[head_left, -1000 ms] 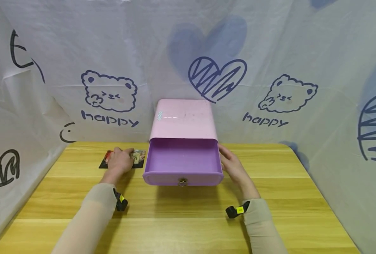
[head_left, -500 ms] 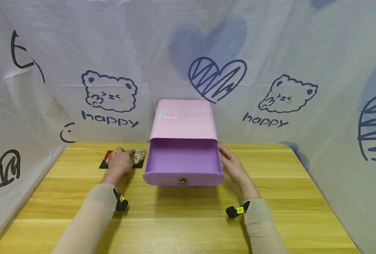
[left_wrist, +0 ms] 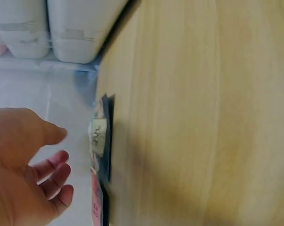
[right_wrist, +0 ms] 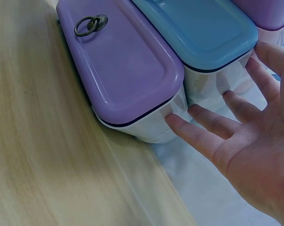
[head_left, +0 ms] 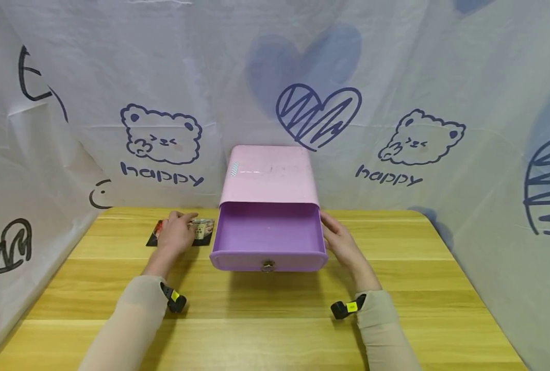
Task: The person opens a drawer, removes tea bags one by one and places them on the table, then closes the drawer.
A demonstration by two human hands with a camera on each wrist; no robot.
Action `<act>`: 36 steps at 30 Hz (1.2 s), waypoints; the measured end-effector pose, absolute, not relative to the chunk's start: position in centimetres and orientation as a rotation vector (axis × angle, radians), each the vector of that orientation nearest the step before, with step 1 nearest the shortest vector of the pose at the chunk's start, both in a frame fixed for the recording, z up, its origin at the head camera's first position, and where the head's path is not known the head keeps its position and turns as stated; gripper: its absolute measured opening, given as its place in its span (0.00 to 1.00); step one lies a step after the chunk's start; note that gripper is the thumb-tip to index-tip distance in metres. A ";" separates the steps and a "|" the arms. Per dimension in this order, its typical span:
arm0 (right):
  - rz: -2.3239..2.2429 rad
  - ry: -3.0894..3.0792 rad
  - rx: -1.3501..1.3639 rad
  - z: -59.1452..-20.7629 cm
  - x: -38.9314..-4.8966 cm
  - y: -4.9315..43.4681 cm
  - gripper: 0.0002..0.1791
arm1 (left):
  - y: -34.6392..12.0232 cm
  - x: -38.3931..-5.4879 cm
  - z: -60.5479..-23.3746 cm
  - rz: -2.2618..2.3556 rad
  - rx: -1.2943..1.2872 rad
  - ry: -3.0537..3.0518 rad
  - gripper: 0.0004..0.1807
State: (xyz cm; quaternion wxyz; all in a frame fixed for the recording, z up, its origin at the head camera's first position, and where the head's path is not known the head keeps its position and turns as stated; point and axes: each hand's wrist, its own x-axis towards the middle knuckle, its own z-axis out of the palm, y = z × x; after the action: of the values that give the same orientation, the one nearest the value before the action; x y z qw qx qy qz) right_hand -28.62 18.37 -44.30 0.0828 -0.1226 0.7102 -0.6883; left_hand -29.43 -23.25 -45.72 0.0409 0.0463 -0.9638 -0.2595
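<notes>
1. Lying flat on the wooden surface (head_left: 275,335), just left of the drawer unit (head_left: 270,175), here's the printed packet (head_left: 203,231): dark-edged, red at one end, a pale label towards the other; whether it's one piece or two, I can't tell.
2. Over it hovers the left hand (head_left: 176,234), covering its middle from above; the left wrist view shows a gap, thumb and fingers loosely apart, nothing held!
3. Next to that, the unit itself: pink on top, its purple top drawer (head_left: 242,261) pulled well out towards the person, ring pull (head_left: 267,266) hanging at the front.
4. Across on the far side, the right hand (head_left: 342,245), fingers spread wide, tips up against the white side wall, gripping nothing.
5. Below, from the right wrist: a blue drawer (right_wrist: 212,35) in the middle, a purple bottom drawer (right_wrist: 127,61) under it, both pushed in.
6. Pale sleeves (head_left: 386,330) on both arms, a small black camera (head_left: 176,301) at each wrist.
7. And behind it all, a white cloth (head_left: 247,118) with hearts, bears and "happy".
</notes>
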 end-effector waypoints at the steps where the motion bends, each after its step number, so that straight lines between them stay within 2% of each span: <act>1: -2.051 2.125 -0.370 -44.3 -28.6 18.4 0.31 | -23.2 -29.2 -45.5 -0.832 0.131 -2.914 0.25; 10: -2.042 2.136 -0.371 -44.3 -28.7 18.4 0.31 | -22.2 -26.8 -42.6 -1.123 0.015 -2.490 0.21; 17: -2.054 2.128 -0.365 -44.3 -28.7 18.4 0.31 | -20.8 -24.3 -39.8 -1.159 -0.087 -2.214 0.18; 27: -2.054 2.121 -0.377 -44.5 -28.7 18.4 0.31 | -18.2 -20.3 -36.6 -0.967 -0.451 -2.000 0.17; 36: -2.058 2.123 -0.381 -44.4 -28.6 18.3 0.31 | -15.3 -17.6 -34.7 -0.612 -0.751 -1.828 0.15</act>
State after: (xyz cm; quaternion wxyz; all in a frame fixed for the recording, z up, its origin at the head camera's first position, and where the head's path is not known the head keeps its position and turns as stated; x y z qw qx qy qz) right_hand -28.63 18.34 -44.45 0.0801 -0.1272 0.7100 -0.6880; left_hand -17.63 -15.27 -34.67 0.5109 -0.3121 -0.7596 -0.2543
